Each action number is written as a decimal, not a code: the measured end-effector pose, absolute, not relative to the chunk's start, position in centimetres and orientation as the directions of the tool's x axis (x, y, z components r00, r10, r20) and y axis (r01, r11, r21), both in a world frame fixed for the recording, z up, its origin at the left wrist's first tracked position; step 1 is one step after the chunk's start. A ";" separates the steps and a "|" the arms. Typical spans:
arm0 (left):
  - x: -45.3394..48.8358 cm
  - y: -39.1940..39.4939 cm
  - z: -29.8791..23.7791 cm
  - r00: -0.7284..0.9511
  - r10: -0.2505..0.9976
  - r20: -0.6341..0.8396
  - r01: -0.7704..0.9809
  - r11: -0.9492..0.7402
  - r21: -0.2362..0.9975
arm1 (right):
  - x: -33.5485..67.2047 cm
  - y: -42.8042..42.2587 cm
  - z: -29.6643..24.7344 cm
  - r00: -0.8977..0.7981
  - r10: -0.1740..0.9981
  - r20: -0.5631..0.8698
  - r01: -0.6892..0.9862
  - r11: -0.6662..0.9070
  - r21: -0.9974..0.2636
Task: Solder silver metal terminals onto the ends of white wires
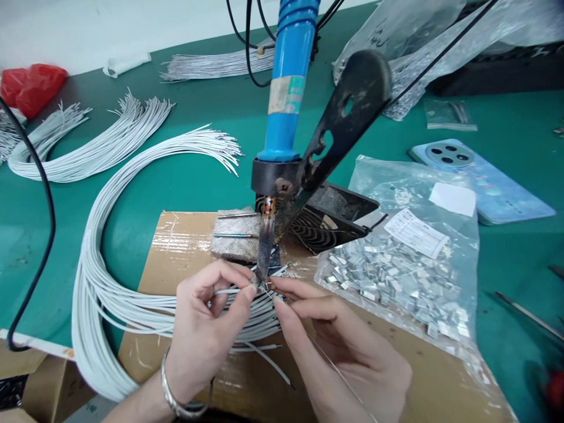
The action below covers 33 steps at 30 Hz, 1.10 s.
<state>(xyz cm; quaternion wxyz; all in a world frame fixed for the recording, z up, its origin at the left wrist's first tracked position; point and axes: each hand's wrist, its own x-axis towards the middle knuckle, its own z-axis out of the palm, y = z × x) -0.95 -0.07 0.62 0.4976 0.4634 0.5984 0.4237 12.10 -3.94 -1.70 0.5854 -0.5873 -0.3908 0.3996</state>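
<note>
My left hand pinches a white wire between thumb and forefinger, its end close under the tip of a blue-handled soldering iron. The iron points straight down in a black clamp on a stand. From the other side, my right hand is closed on a thin strand of solder wire that trails toward the bottom edge. A small shiny metal piece shows at the iron's tip; fingertips partly cover it. Beneath both hands lies a bundle of white wires on cardboard.
A plastic bag of small metal parts lies at right, near a phone. A small black fan stands behind the iron tip. More wire bundles lie at back left. A black cable hangs at far left.
</note>
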 end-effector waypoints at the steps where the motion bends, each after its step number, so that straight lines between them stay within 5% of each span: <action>1: -0.9 0.0 0.6 -0.076 0.976 -0.203 0.132 0.211 0.969 | 12.1 -3.9 -1.7 0.374 0.927 -0.011 -0.007 -0.009 -1.000; 33: -1.3 -0.1 0.3 -0.072 0.982 -0.176 0.142 0.185 0.972 | 11.9 -3.8 -1.8 0.367 0.930 -0.033 0.004 -0.037 -0.999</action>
